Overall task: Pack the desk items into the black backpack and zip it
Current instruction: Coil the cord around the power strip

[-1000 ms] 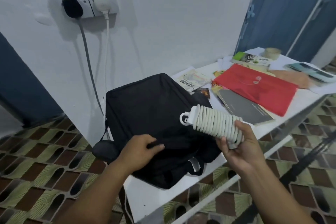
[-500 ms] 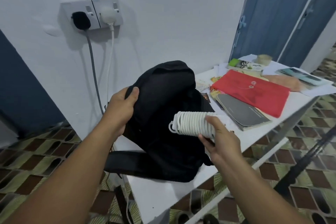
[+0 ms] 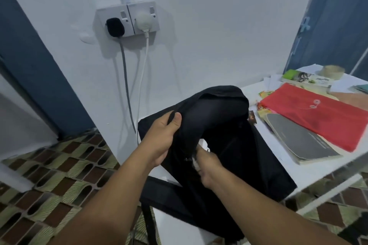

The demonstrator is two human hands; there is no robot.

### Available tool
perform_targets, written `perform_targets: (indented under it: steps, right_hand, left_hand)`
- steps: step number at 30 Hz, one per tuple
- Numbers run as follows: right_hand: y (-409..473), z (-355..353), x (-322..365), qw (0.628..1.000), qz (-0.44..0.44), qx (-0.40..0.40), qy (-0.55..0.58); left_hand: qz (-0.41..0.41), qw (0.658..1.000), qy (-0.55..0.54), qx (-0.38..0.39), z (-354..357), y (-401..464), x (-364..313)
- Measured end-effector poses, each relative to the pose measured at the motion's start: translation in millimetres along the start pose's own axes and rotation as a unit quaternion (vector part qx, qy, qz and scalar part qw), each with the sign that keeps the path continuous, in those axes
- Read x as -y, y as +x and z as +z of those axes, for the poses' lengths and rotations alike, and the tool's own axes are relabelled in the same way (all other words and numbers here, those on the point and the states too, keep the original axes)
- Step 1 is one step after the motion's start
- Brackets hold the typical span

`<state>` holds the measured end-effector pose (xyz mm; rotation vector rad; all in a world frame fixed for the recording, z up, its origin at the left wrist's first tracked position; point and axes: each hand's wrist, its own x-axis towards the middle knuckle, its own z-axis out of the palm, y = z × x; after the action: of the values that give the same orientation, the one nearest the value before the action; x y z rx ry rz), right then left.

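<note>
Since the earlier frame the white coil has gone into the backpack; left hand grips the opening, right hand clamps the coil. Advice: hold the opening wide, seat it deep.

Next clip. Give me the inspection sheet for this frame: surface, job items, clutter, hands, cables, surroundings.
Surface: white desk, against the wall.
Job's things: black backpack propped up on the desk, mouth open; white coiled cord mostly hidden at the opening; red envelope and grey notebook lie unpacked beside it.
Clutter: loose papers, a green-and-white booklet and a tape roll at the far end.
Hands: left hand grips the backpack's edge; right hand holds the cord at the opening.
Cables: black plug and white plug in the wall socket, leads hanging down.
Surroundings: white wall, blue door, patterned floor tiles.
</note>
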<state>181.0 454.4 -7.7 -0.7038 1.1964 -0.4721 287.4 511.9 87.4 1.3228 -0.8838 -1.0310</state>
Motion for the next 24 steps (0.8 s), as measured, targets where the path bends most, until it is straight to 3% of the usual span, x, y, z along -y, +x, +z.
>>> perform_targets:
  steps: [4,7,10,13,19,24]
  right_hand:
    - [3.1,-28.3,16.4,0.978,-0.01,0.088,-0.189]
    - [6.9,-33.4,25.1,0.933,-0.063,0.122,-0.332]
    - [11.0,-24.3,31.7,0.94,-0.063,0.174,-0.286]
    - [26.0,-14.3,33.3,0.96,-0.072,0.161,-0.215]
    - [32.5,6.9,21.3,0.944,-0.107,0.202,-0.239]
    - [34.1,-7.5,50.0,0.831,-0.19,0.206,-0.48]
  left_hand:
    - [-0.018,0.999,-0.035,-0.013,-12.2,6.6,4.1]
    - [-0.025,0.998,-0.064,-0.01,-12.9,11.0,6.4]
    - [-0.026,0.997,-0.075,-0.006,-11.4,14.1,12.1]
    - [-0.033,0.996,-0.082,-0.002,-14.8,15.5,16.3]
    - [-0.028,0.998,-0.053,0.015,-22.5,19.8,13.6]
    - [-0.035,0.993,-0.112,-0.033,-40.4,23.6,5.6]
